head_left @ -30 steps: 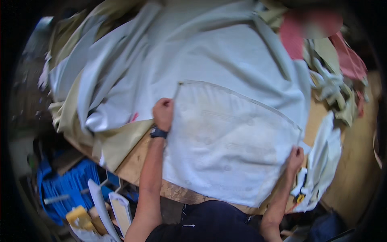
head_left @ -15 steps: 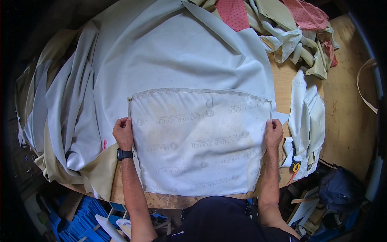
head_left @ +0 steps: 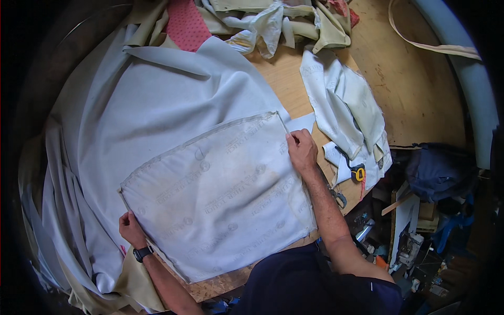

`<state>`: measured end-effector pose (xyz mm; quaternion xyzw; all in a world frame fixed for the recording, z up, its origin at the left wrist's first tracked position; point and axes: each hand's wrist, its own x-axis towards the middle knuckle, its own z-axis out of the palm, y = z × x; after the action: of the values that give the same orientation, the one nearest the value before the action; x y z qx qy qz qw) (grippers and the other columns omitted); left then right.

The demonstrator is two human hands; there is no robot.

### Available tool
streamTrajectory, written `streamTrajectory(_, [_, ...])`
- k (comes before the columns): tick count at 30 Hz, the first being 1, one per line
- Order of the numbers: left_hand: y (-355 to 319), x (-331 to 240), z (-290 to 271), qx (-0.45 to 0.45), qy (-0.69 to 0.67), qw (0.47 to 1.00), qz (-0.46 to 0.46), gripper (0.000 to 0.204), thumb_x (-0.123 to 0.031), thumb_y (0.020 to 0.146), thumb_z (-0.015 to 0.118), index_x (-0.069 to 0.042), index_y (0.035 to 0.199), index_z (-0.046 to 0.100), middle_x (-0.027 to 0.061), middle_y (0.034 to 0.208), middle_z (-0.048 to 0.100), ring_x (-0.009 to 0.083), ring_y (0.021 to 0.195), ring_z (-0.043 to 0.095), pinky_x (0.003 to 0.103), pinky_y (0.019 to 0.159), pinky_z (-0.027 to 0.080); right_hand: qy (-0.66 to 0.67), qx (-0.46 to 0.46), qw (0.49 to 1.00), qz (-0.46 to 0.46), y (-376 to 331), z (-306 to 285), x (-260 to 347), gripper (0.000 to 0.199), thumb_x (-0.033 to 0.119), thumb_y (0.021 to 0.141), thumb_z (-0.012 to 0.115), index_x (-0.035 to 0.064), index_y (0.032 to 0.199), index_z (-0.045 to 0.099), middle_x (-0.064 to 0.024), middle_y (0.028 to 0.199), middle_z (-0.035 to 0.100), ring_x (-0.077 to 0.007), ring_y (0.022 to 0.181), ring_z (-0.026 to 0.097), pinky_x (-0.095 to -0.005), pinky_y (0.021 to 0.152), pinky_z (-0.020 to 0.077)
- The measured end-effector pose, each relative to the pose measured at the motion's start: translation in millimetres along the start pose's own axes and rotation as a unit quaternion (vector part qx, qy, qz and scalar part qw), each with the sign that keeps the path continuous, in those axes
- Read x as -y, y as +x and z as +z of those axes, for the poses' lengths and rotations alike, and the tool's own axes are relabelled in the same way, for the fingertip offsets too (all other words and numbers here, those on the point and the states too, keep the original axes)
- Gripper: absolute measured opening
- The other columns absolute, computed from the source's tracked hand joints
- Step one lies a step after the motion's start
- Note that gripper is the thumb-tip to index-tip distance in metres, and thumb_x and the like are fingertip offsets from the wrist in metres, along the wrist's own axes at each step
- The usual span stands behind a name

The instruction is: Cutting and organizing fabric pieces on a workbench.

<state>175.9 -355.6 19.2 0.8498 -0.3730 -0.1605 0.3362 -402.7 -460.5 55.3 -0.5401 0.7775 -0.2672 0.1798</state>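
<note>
I have a square panel of off-white cushion fabric (head_left: 220, 194) spread flat in front of me, lying on top of a large pale grey sheet of cloth (head_left: 157, 105) that covers most of the wooden workbench (head_left: 409, 79). The panel sits skewed to my body: its far edge climbs from the lower left up to the upper right, so one corner points away from me toward the right and the opposite corner points back at my chest. It is nearly as wide as it is long, and its longer run goes from the left corner by my wrist across to the right edge. Faint printed marks follow that same slant.

My left hand (head_left: 130, 227) is closed around the panel's left corner, fingers curled over the edge, a black watch (head_left: 142, 253) on the wrist. My right hand (head_left: 301, 149) pinches the right edge just below the top right corner, thumb and fingers shut on the seam.

To my right, smaller pale offcuts (head_left: 346, 110) lie on the bare wood, with a yellow tape measure (head_left: 358, 172) at their lower edge. A red dotted piece (head_left: 186, 23) and more crumpled scraps (head_left: 273, 18) are heaped at the far side.
</note>
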Motion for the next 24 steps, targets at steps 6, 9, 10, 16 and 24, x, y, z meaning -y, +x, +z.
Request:
streamTrajectory(6, [-2, -7, -2, -0.005, 0.013, 1.000, -0.007, 0.020, -0.018, 0.091, 0.069, 0.003, 0.090, 0.069, 0.0059, 0.081, 0.069, 0.0127, 0.073, 0.058, 0.028, 0.072, 0.049, -0.004, 0.011, 1.000, 0.025, 12, 2, -5, 0.019, 0.021, 0.087, 0.073, 0.0023, 0.087, 0.068, -0.0103, 0.082, 0.063, -0.0239, 0.072, 0.063, -0.0366, 0.068, 0.0500])
streamTrajectory(9, [-3, 1, -14, -0.012, 0.026, 1.000, -0.007, 0.021, -0.018, 0.090, 0.070, 0.003, 0.091, 0.070, 0.0078, 0.082, 0.070, 0.0141, 0.072, 0.059, 0.029, 0.072, 0.050, 0.016, 0.003, 1.000, 0.022, 8, 18, -9, 0.017, 0.020, 0.086, 0.073, 0.0043, 0.086, 0.067, -0.0107, 0.082, 0.063, -0.0262, 0.073, 0.062, -0.0381, 0.069, 0.0499])
streamTrajectory(10, [-2, 3, -20, -0.013, 0.032, 0.999, -0.005, 0.021, -0.018, 0.089, 0.071, 0.003, 0.092, 0.071, 0.0092, 0.082, 0.071, 0.0149, 0.073, 0.060, 0.030, 0.072, 0.051, 0.024, -0.011, 1.000, 0.010, 8, 24, -10, 0.015, 0.020, 0.086, 0.073, 0.0063, 0.085, 0.066, -0.0113, 0.083, 0.063, -0.0289, 0.075, 0.063, -0.0398, 0.069, 0.0499])
streamTrajectory(16, [-3, -7, 6, -0.007, 0.003, 1.000, -0.018, 0.022, -0.020, 0.088, 0.073, 0.002, 0.094, 0.072, 0.0075, 0.078, 0.070, 0.0128, 0.070, 0.062, 0.028, 0.070, 0.052, 0.021, -0.015, 0.999, 0.038, 10, 8, -17, 0.018, 0.020, 0.087, 0.074, 0.0046, 0.082, 0.065, -0.0069, 0.075, 0.060, -0.0193, 0.067, 0.057, -0.0343, 0.065, 0.0480])
streamTrajectory(24, [-12, -28, -1, -0.039, 0.002, 0.999, -0.036, 0.023, -0.021, 0.088, 0.074, 0.001, 0.094, 0.072, 0.0047, 0.076, 0.069, 0.0108, 0.068, 0.059, 0.027, 0.067, 0.050, 0.008, 0.004, 1.000, 0.026, 12, 10, -12, 0.021, 0.021, 0.090, 0.071, 0.0026, 0.085, 0.063, -0.0058, 0.076, 0.058, -0.0184, 0.067, 0.054, -0.0332, 0.065, 0.0462])
